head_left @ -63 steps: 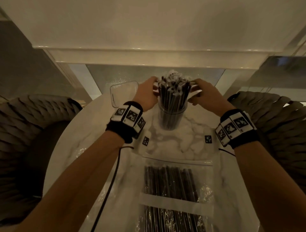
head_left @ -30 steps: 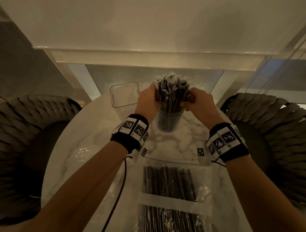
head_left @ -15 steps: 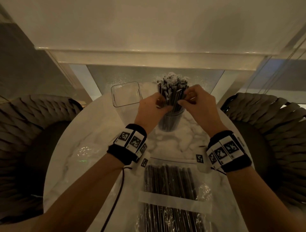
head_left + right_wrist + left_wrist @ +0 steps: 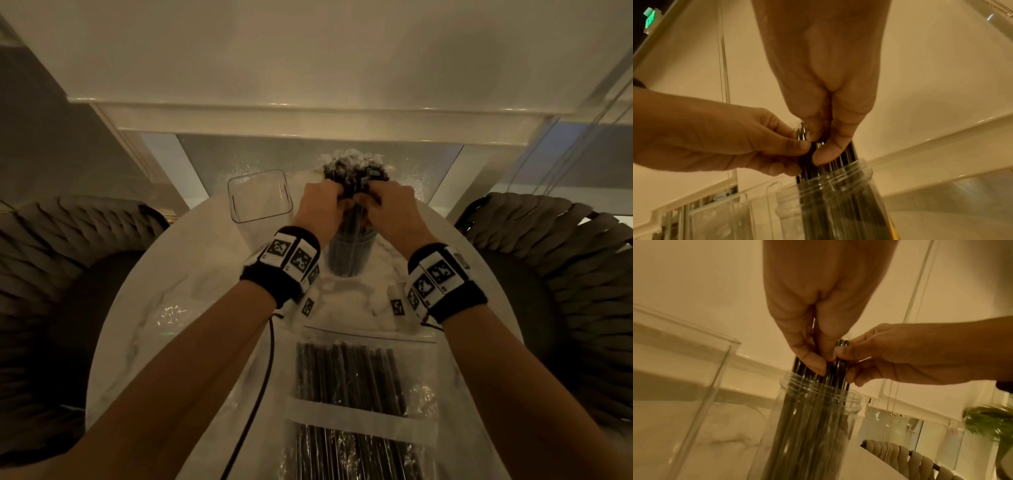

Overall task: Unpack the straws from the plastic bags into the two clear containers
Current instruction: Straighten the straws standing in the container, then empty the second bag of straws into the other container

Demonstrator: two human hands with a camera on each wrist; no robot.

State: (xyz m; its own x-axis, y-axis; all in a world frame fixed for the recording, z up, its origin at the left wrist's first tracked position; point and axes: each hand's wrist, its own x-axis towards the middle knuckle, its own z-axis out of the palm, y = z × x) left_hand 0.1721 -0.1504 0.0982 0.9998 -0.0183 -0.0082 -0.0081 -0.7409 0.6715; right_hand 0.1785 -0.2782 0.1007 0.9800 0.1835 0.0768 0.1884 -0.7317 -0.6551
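Note:
A round clear jar (image 4: 349, 255) stands at the table's far middle, packed with dark wrapped straws (image 4: 354, 168) that rise well above its rim. My left hand (image 4: 337, 198) and right hand (image 4: 368, 198) meet at the near side of the bundle, just above the rim. In the left wrist view the left hand (image 4: 816, 363) pinches a few straws (image 4: 840, 369) while the right hand (image 4: 844, 356) pinches neighbouring ones. The right wrist view shows the same double pinch over the jar (image 4: 838, 203). A square clear container (image 4: 260, 195) stands to the left with nothing in it.
A sealed plastic bag of dark straws (image 4: 359, 394) lies near me on the round marble table (image 4: 164, 301). Woven chairs (image 4: 565, 274) stand on both sides. A black cable (image 4: 263, 377) runs under my left forearm. A white ledge lies behind the jar.
Both hands left the sides of the straw bundle and came together at its near side. Their fingers now pinch a few straws there.

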